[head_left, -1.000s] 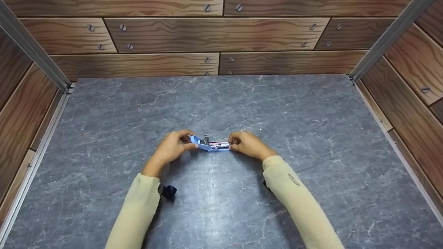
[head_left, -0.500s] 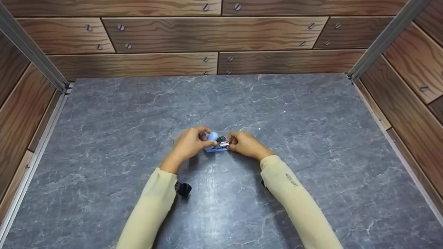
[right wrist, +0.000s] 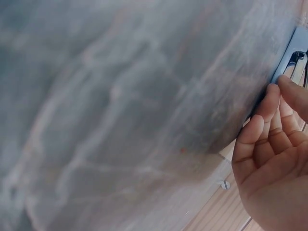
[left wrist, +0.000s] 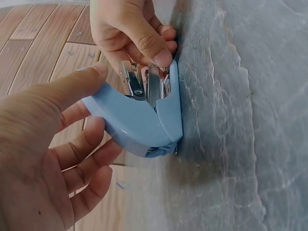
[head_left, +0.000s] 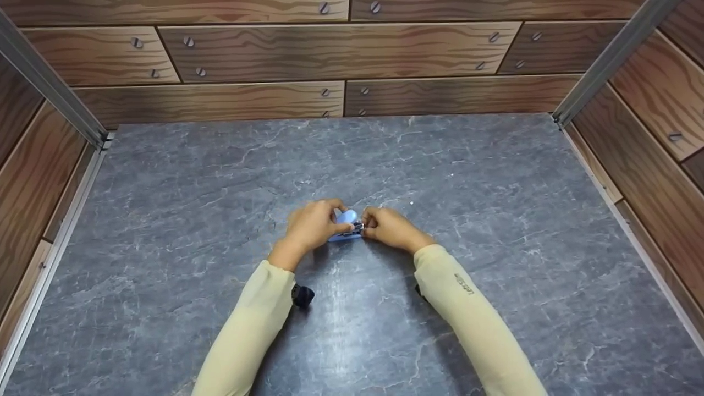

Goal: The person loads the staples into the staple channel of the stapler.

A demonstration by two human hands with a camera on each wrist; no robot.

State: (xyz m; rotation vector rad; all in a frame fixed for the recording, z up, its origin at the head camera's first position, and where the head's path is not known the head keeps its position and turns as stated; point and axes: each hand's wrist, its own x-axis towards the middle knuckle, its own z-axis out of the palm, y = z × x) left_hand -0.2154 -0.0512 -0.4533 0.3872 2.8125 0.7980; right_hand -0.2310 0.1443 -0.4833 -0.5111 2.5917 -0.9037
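Note:
A light blue stapler (left wrist: 127, 115) stands on its base on the tabletop, its top cover raised. Inside it, the metal staple channel (left wrist: 154, 84) and other metal parts are exposed. My left hand (head_left: 311, 224) grips the raised cover (head_left: 347, 216) between thumb and fingers, from the left. At the other end, my right hand (head_left: 391, 229) pinches the tip of the stapler's lower part with thumb and fingertips. In the right wrist view only a sliver of the blue base (right wrist: 292, 45) shows beside the right fingers.
The dark grey marbled tabletop (head_left: 264, 165) spreads around both hands. A tiny white speck (head_left: 411, 203) lies beyond the right hand. Wood-patterned walls (head_left: 341, 52) and metal corner posts (head_left: 60, 77) border the table.
My left hand has moved right and swung the stapler's cover up and over toward the right hand. The right hand has stayed nearly in place at the stapler's tip.

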